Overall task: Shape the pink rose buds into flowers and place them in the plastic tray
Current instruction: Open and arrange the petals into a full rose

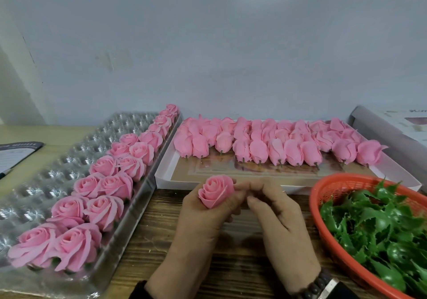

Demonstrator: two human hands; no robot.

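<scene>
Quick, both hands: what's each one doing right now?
Left hand: holds the pink rose.
Right hand: fingers curled, fingertips touching the rose's side.

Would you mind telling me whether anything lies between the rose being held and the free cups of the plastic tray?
Nothing visible does. The rose, held in the left hand, sits just right of the plastic tray, with only bare wooden table between; the filled rows line the tray's near side.

Half-opened pink rose (216,191) upright mid-table; closed buds (277,141) lying in rows behind; finished flowers (111,183) fill clear tray's (46,171) right side.
</scene>
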